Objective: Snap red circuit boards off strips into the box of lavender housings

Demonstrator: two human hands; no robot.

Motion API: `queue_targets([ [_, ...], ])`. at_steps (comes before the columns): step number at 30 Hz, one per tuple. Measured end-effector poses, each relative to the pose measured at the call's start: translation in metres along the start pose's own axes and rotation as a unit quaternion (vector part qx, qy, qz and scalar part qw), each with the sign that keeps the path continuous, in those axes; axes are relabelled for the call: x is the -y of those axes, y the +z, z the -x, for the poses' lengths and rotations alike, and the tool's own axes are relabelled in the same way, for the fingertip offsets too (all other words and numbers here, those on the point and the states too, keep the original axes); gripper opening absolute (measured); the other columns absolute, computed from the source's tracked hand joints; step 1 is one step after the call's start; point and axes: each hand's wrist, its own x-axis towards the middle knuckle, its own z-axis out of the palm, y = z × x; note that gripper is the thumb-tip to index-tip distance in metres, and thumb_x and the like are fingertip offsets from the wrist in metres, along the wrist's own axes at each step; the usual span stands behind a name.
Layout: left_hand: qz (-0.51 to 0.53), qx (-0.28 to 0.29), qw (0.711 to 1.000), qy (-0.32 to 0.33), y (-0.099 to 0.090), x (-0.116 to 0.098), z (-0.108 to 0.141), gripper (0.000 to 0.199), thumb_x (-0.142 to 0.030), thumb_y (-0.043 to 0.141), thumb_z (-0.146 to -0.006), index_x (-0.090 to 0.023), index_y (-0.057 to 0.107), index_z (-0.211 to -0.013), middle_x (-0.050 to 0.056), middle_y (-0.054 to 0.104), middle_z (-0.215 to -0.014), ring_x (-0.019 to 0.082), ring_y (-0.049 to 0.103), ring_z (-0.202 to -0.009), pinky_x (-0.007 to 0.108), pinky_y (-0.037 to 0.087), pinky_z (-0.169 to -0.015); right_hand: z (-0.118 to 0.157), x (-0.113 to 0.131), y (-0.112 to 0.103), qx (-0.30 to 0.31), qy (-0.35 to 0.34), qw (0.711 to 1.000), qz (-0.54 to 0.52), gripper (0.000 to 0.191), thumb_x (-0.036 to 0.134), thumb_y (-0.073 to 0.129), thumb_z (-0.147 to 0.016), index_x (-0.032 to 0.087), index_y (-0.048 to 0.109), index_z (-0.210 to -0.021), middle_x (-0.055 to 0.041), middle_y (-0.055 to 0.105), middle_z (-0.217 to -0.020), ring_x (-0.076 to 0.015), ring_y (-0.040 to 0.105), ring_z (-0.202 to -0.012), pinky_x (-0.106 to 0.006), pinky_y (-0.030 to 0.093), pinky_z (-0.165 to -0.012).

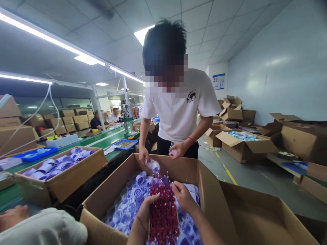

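And the left hand (147, 208) clamps the red board (163, 212) by its side, over the purple cups (139, 193) in the cardboard box (102, 195)! The right hand (183, 194) curls beside its far corner, pinching what, I can't tell.

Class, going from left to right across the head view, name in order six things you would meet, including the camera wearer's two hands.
Long carton of purple parts, blue tray of small pieces, left hand, dark red panel, right hand, open carton of light blue items.
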Motion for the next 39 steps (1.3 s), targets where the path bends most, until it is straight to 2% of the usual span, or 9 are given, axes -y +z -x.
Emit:
queue_targets([
  [7, 0.019, 0.0, 1.0, 0.014, 0.006, 0.002, 0.008, 0.022, -0.022, 0.065, -0.077, -0.004, 0.071, -0.089, 0.015, 0.075, -0.076, 0.032, 0.071, -0.088, 0.041, 0.054, -0.085, 0.0, -0.01, 0.003, 0.001, -0.006, 1.0, 0.009, 0.044, 0.058, 0.039, -0.082, 0.023, 0.031, -0.058, 0.0061, 0.032, -0.055, -0.0112, 0.032, -0.057, -0.025, 0.026, -0.054],
  [11, 0.011, 0.004, 0.999, 0.038, 0.004, 0.001, 0.01, 0.023, -0.024, 0.065, -0.078, -0.006, 0.071, -0.091, 0.014, 0.076, -0.081, 0.031, 0.07, -0.089, 0.042, 0.053, -0.088, 0.003, -0.013, 0.002, 0.064, 0.02, 0.997, -0.038, 0.047, 0.064, 0.038, -0.081, 0.022, 0.036, -0.061, 0.0047, 0.035, -0.061, -0.0126, 0.034, -0.061, -0.026, 0.031, -0.059],
  [14, 0.001, 0.007, 0.999, 0.043, 0.002, 0.0, 0.01, 0.026, -0.025, 0.065, -0.078, -0.004, 0.071, -0.093, 0.016, 0.075, -0.088, 0.031, 0.071, -0.089, 0.04, 0.052, -0.089, 0.008, -0.012, 0.002, 0.091, 0.019, 0.995, -0.038, 0.044, 0.06, 0.037, -0.084, 0.022, 0.037, -0.062, 0.0043, 0.037, -0.062, -0.0129, 0.035, -0.062, -0.026, 0.031, -0.059],
  [18, -0.006, 0.0, 0.999, 0.036, 0.004, 0.0, 0.011, 0.026, -0.023, 0.063, -0.078, -0.002, 0.07, -0.093, 0.018, 0.075, -0.09, 0.031, 0.071, -0.087, 0.041, 0.052, -0.088, 0.012, -0.01, 0.003, 0.057, -0.006, 0.998, 0.009, 0.039, 0.051, 0.037, -0.087, 0.023, 0.034, -0.061, 0.005, 0.036, -0.058, -0.0122, 0.034, -0.059, -0.026, 0.026, -0.056],
  [24, 0.004, -0.011, 0.999, 0.039, 0.009, 0.001, 0.012, 0.016, -0.021, 0.064, -0.078, -0.008, 0.072, -0.082, 0.013, 0.075, -0.072, 0.031, 0.071, -0.085, 0.041, 0.053, -0.087, 0.012, -0.011, 0.007, 0.017, -0.035, 0.997, 0.069, 0.037, 0.044, 0.036, -0.089, 0.022, 0.032, -0.058, 0.0056, 0.037, -0.053, -0.011, 0.034, -0.054, -0.026, 0.022, -0.054],
  [27, 0.012, -0.013, 0.999, 0.042, 0.011, 0.0, 0.014, 0.015, -0.021, 0.064, -0.078, -0.009, 0.072, -0.079, 0.012, 0.075, -0.072, 0.029, 0.072, -0.08, 0.041, 0.053, -0.086, 0.012, -0.009, 0.007, 0.013, -0.046, 0.996, 0.076, 0.038, 0.044, 0.036, -0.089, 0.022, 0.031, -0.058, 0.0057, 0.037, -0.052, -0.0108, 0.035, -0.053, -0.026, 0.022, -0.053],
  [31, 0.006, -0.016, 0.999, 0.049, 0.009, 0.0, 0.012, 0.016, -0.021, 0.063, -0.079, -0.008, 0.071, -0.082, 0.012, 0.076, -0.075, 0.027, 0.072, -0.074, 0.039, 0.053, -0.085, 0.012, -0.006, 0.007, -0.006, -0.063, 0.994, 0.086, 0.038, 0.043, 0.036, -0.088, 0.022, 0.03, -0.057, 0.0057, 0.037, -0.051, -0.0106, 0.035, -0.051, -0.026, 0.022, -0.051],
  [36, 0.01, -0.041, 0.998, 0.037, 0.003, 0.002, 0.002, 0.021, -0.023, 0.06, -0.08, -0.007, 0.071, -0.089, 0.014, 0.075, -0.076, 0.03, 0.071, -0.084, 0.042, 0.052, -0.088, 0.013, -0.005, 0.009, -0.021, -0.073, 0.99, 0.118, 0.036, 0.04, 0.036, -0.088, 0.022, 0.03, -0.057, 0.0052, 0.039, -0.051, -0.011, 0.037, -0.051, -0.026, 0.023, -0.052],
  [39, 0.025, -0.032, 0.998, 0.038, -0.001, 0.003, 0.0, 0.025, -0.024, 0.062, -0.079, -0.008, 0.071, -0.097, 0.013, 0.076, -0.079, 0.031, 0.071, -0.088, 0.044, 0.05, -0.09, 0.013, -0.006, 0.01, -0.016, -0.071, 0.989, 0.129, 0.035, 0.039, 0.034, -0.088, 0.023, 0.031, -0.058, 0.0046, 0.04, -0.052, -0.0118, 0.039, -0.052, -0.026, 0.023, -0.052],
])
